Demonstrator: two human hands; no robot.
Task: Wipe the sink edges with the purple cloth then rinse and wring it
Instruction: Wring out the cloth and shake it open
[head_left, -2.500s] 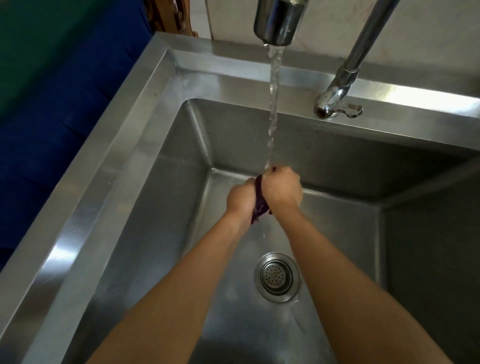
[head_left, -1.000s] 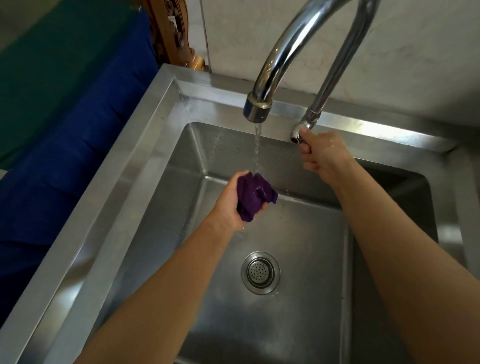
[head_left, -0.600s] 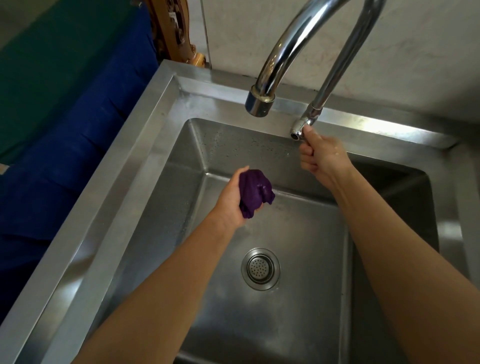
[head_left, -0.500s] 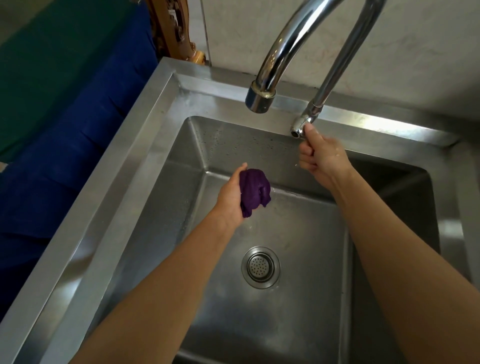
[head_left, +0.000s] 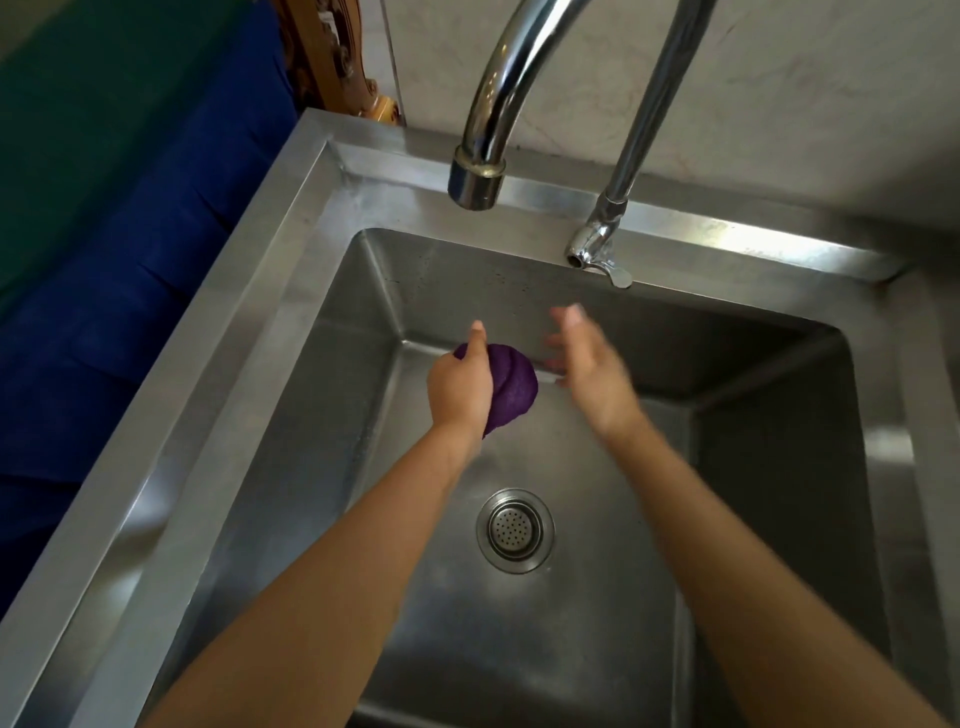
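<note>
My left hand (head_left: 460, 387) holds the purple cloth (head_left: 511, 387) bunched into a wet ball over the middle of the steel sink basin (head_left: 322, 415). My right hand (head_left: 587, 364) is blurred by motion, fingers spread and empty, just right of the cloth and below the tap handle (head_left: 597, 254). No water runs from the curved spout (head_left: 475, 182) above. The sink's flat steel edges (head_left: 218, 322) frame the basin.
A round strainer drain (head_left: 515, 530) sits in the basin floor below my hands. A blue and green fabric surface (head_left: 104, 234) lies left of the sink. A carved wooden piece (head_left: 337, 62) stands at the back left against the pale wall (head_left: 805, 93).
The water has stopped. My right hand has let go of the tap handle and moved down toward the cloth. My left hand still holds the cloth, now bunched tighter.
</note>
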